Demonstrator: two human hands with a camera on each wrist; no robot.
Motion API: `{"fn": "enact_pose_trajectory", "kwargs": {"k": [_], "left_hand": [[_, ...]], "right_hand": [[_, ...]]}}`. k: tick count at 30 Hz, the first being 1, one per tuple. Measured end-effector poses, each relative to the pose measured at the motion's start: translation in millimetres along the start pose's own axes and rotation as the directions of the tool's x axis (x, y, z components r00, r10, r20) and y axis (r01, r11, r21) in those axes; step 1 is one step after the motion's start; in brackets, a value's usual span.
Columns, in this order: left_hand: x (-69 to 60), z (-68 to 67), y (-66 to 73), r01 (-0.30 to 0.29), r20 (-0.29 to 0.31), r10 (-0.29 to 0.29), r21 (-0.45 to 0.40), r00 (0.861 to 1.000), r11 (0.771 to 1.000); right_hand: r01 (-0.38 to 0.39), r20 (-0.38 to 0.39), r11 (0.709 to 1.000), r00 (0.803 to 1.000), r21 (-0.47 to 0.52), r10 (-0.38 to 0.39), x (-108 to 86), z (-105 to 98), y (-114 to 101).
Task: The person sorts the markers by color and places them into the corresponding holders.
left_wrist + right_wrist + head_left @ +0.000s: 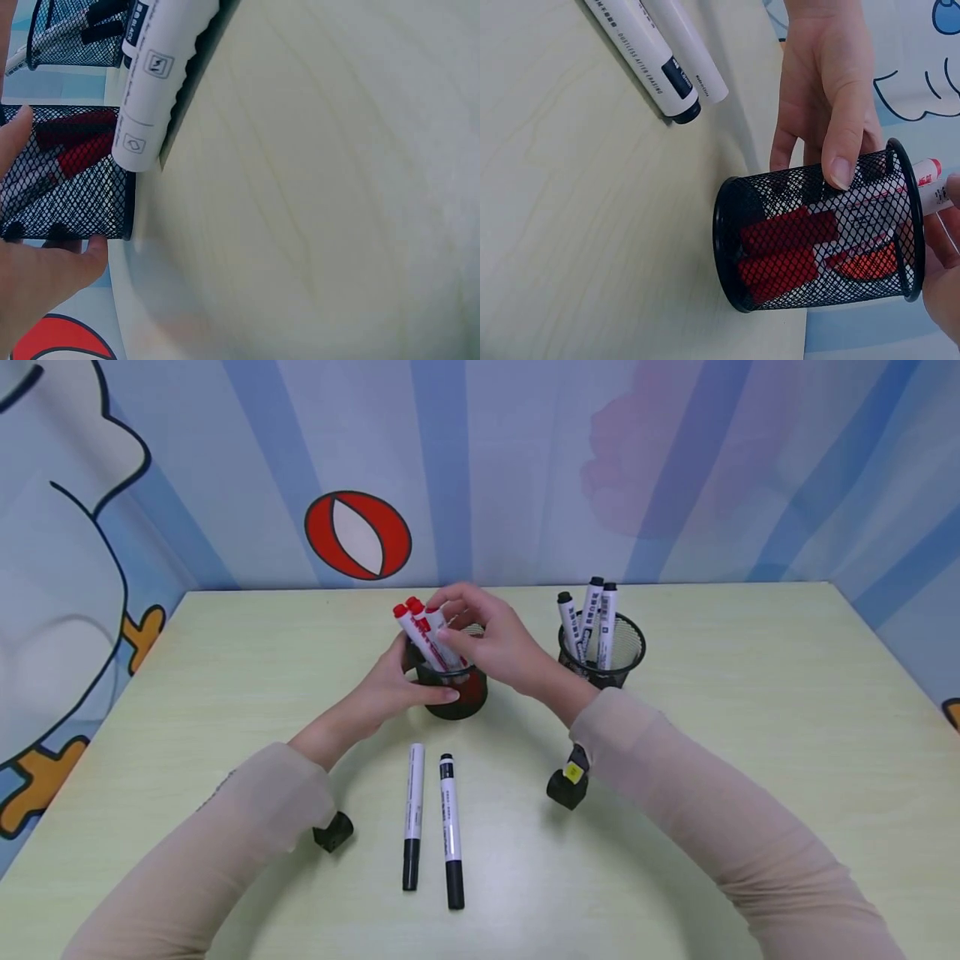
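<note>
My left hand [382, 691] grips a black mesh pen cup [461, 700] by its side, thumb across the front. Several white whiteboard markers with red ends [417, 639] lean in this cup; through the mesh in the right wrist view their red lower parts [780, 255] show. My right hand [501, 639] is over the cup's rim and pinches one red marker [934, 196] between thumb and fingers. Most of that marker is hidden by the hand and the cup.
Two black-and-white markers [452, 831] lie side by side on the table in front of the cup. A second mesh cup [630, 647] with several black-capped markers [606, 622] stands to the right. Behind the table is a patterned wall [517, 468].
</note>
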State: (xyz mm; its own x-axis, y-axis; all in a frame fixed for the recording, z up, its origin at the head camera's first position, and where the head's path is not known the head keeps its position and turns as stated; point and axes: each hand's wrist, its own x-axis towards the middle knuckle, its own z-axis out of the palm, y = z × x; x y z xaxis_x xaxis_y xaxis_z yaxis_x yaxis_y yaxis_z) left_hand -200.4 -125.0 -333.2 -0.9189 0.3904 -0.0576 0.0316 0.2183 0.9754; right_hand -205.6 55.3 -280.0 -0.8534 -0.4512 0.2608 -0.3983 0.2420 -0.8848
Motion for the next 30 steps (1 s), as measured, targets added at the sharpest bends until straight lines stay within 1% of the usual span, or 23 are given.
{"fn": "enact_pose_trajectory", "kwargs": {"k": [6,13,17,22,30], "left_hand": [[-0.3,0.0,0.5,0.002,0.001,-0.002,-0.001,1.0,1.0],[-0.7,0.2,1.0,0.006,-0.001,-0.006,0.012,1.0,1.0],[-0.9,0.2,1.2,0.011,-0.001,-0.011,0.013,1.0,1.0],[-1.2,0.6,2.4,0.027,-0.007,-0.027,0.008,1.0,1.0],[-1.5,0.8,3.7,0.037,-0.017,-0.037,0.004,0.999,0.999]], "right_hand": [[-0.011,0.016,0.996,1.0,-0.087,0.012,-1.1,2.1,0.4],[0.002,0.023,0.99,1.0,-0.139,0.001,-0.6,3.1,1.3],[-0.008,0.025,0.986,1.0,-0.169,0.012,-0.5,3.3,1.1],[-0.022,0.011,0.983,1.0,-0.183,0.025,-1.0,3.3,0.6],[-0.036,-0.015,0.986,0.999,-0.162,0.034,-1.0,3.1,0.5]]}}
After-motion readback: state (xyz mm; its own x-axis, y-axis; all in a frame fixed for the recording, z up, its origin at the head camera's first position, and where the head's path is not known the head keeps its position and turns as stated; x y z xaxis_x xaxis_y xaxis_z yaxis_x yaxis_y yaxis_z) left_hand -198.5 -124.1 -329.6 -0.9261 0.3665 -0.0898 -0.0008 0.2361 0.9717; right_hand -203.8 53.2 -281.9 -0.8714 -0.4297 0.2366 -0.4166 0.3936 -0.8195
